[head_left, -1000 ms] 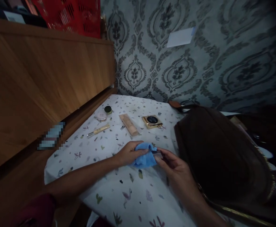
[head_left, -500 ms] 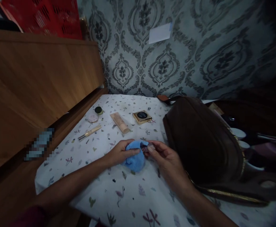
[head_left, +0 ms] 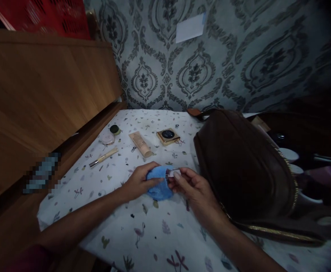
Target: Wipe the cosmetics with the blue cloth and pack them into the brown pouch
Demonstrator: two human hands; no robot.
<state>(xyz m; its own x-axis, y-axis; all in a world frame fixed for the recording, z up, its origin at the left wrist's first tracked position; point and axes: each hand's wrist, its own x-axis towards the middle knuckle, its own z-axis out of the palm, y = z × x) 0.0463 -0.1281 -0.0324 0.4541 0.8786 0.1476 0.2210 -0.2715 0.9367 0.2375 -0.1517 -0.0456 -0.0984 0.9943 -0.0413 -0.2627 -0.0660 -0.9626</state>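
- Left hand [head_left: 139,180]: thumb and fingers clamped on the blue cloth, above the near half of the table; the forearm crosses the table's near left corner.
- Blue cloth [head_left: 159,190]: bunched between the two hands, well in from the table's near edge, its opening turned toward the right hand.
- Right hand [head_left: 192,185]: thumb and fingertips pinched together on the small pale object; the remaining fingers are curled beneath.
- Small pale object [head_left: 173,173]: at the right side of the blue cloth, partly covered by cloth and fingers; too small to identify.
- Table [head_left: 97,223]: covered in white, printed with plants and flamingos; its far edge lies along the patterned wall [head_left: 145,81], its left edge beside the wooden cabinet [head_left: 46,83].
- Toward the far left corner: green-lidded jar [head_left: 114,130], with the pale round case [head_left: 108,139] just beside it; slim gold tube [head_left: 103,157] nearer the left edge, lying obliquely.
- Toward the middle of the far half: beige tube [head_left: 140,144], lying flat; right of it, gold square compact [head_left: 168,136] with a dark round centre.
- Right side: brown bag [head_left: 241,166], its zip edged in gold.
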